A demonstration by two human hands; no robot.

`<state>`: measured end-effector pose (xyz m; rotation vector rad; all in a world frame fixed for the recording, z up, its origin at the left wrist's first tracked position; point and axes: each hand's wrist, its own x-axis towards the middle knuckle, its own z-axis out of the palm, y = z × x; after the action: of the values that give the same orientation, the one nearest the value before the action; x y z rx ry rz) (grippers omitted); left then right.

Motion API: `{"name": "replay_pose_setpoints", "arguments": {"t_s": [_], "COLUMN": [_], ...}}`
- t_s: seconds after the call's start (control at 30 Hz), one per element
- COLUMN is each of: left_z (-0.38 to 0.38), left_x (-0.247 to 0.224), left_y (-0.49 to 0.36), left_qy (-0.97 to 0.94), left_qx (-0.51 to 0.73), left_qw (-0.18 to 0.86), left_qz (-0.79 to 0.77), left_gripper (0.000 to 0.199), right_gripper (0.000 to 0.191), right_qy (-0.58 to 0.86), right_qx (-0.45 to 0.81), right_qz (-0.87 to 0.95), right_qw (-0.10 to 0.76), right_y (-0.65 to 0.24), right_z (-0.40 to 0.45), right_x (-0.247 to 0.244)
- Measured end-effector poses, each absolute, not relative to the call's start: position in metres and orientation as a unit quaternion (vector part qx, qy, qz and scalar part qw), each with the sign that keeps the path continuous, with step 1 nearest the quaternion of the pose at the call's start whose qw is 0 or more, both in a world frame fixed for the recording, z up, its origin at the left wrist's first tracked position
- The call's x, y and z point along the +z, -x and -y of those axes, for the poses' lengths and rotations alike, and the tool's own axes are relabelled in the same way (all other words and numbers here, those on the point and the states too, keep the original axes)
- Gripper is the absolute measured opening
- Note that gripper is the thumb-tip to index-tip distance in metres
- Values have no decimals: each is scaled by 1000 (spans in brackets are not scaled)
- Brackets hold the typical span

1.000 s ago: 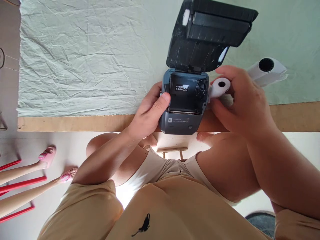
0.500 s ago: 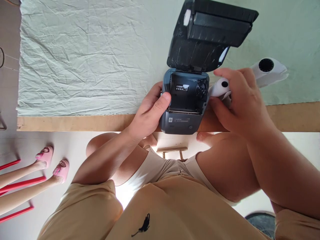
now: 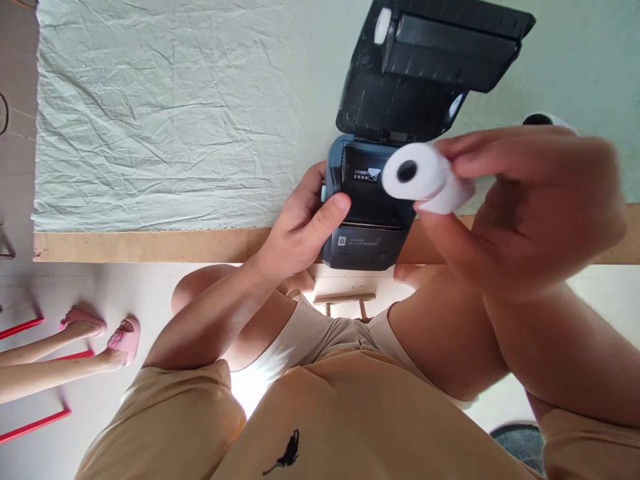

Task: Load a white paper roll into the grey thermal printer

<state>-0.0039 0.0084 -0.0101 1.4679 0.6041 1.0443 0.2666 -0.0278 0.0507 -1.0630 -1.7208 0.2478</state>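
A dark blue-grey label printer (image 3: pixel 361 248) lies at the table's near edge, its black lid (image 3: pixel 400 100) swung up and back. My left hand (image 3: pixel 305 223) grips the printer's left side, thumb over the rim of the paper bay. Between the thumb and fingers of my right hand (image 3: pixel 530 200) is a small white paper roll (image 3: pixel 425 175) with a dark core. It hovers over the right part of the bay and hides that part from sight. Behind my right hand, a second white roll (image 3: pixel 557 121) stays mostly covered on the cloth.
A wrinkled pale green cloth (image 3: pixel 175 120) covers the table, whose bare wooden edge (image 3: pixel 150 247) faces me. Another person's feet in pink slippers (image 3: pixel 125 339) are at the lower left, beside red bars (image 3: pixel 35 427). A dark round object (image 3: pixel 520 443) stands on the floor at lower right.
My right hand has lifted the small paper roll from beside the printer and brought it left over the bay. The lid has shifted slightly right. My left hand keeps its grip.
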Motion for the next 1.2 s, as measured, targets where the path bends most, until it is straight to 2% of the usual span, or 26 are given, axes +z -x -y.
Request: {"name": "replay_pose_setpoints", "arguments": {"t_s": [0.1,0.17,0.33,0.5,0.6,0.77,0.9,1.1,1.2], "left_z": [-10,-11,-13,-12,-12,-12,-12,-8,-9], "left_x": [-14,-16,-20,-18,-16,-13,-9,-3,-7], "left_y": [5,5,5,5,7,7,4,5,7], "left_qy": [-634,-634,-635,-642,-644,-662,-649,-636,-631], "left_qx": [446,444,431,420,421,434,432,422,426], "left_qw": [578,578,578,581,579,555,560,577,582], "left_qz": [-257,-256,-276,-273,-269,-255,-280,-291,-286], "left_gripper": [70,71,73,71,69,62,63,72,83], "right_gripper": [38,35,31,37,32,37,31,19,19], "right_qy": [401,399,395,398,399,405,386,325,323], "right_qx": [-32,-78,-9,-61,-47,-20,-25,22,38], "right_qz": [769,776,804,779,778,781,777,865,859], "right_qw": [497,482,445,480,484,475,497,382,395], "right_y": [-257,-258,-262,-248,-244,-246,-246,-259,-263], "right_z": [23,21,24,20,18,19,24,28,27], "right_x": [52,54,60,49,42,43,47,52,51]}}
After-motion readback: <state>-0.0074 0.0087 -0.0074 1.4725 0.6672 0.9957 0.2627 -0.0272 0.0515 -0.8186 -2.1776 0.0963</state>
